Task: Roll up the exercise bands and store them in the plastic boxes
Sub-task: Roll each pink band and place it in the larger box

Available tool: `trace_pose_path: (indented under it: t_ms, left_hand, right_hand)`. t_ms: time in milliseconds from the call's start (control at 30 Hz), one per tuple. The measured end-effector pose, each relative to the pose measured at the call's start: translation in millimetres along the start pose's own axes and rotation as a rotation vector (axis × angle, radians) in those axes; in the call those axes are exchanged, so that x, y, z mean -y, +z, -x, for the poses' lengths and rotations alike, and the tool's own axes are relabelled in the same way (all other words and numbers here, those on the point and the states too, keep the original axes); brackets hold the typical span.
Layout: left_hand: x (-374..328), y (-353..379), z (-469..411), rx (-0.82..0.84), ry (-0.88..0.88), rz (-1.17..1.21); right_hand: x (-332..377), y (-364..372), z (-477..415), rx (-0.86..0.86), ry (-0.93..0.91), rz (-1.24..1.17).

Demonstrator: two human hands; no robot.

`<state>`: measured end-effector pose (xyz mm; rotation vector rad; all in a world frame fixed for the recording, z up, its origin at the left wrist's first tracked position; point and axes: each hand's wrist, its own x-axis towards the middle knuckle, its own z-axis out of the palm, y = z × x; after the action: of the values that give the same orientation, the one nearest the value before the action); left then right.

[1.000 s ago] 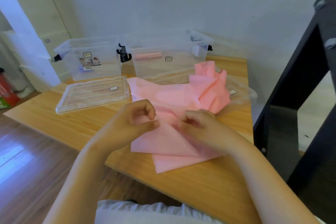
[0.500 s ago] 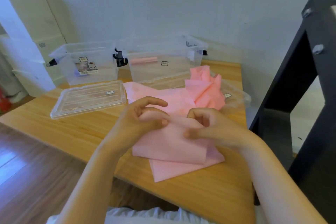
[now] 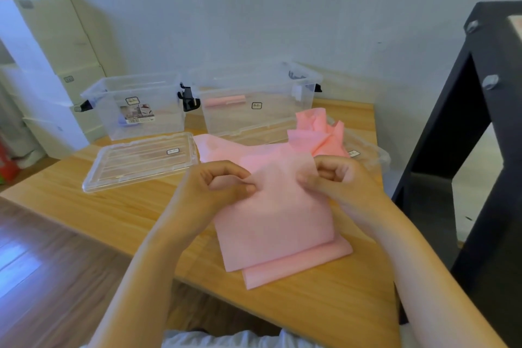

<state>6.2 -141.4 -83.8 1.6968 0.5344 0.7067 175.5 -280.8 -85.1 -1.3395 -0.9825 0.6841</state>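
Observation:
A wide pink exercise band lies on the wooden table, its far part crumpled near the back right. My left hand pinches the band's left edge and my right hand pinches its right edge, holding a stretch of it lifted and taut above the table. Two clear plastic boxes stand open at the back: the left box and the right box. A rolled pink band lies inside the right box.
A clear lid lies flat in front of the left box, and another lid lies partly under the crumpled band. A black frame stands close on the right. Cardboard boxes stand at the back left. The table's front edge is near me.
Both hands have lifted the near part of the band off the table and spread it between them, so it hangs as a flat sheet. The view has also tilted upward.

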Motion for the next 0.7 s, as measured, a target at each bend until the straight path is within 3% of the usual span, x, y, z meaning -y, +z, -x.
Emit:
trace_pose_path:
  t_ms: [300, 500, 700]
  left_hand:
    - [-4.0, -5.3, 2.7, 0.008, 0.076, 0.054]
    - [-2.8, -15.7, 1.2, 0.066, 0.105, 0.386]
    - [1.6, -17.5, 0.2, 0.109, 0.123, 0.435]
  right_hand:
    - [4.8, -1.6, 0.0, -0.157, -0.058, -0.024]
    - [10.5, -6.7, 0.8, -0.203, -0.027, -0.247]
    - [13.5, -9.2, 4.2, -0.172, -0.047, -0.312]
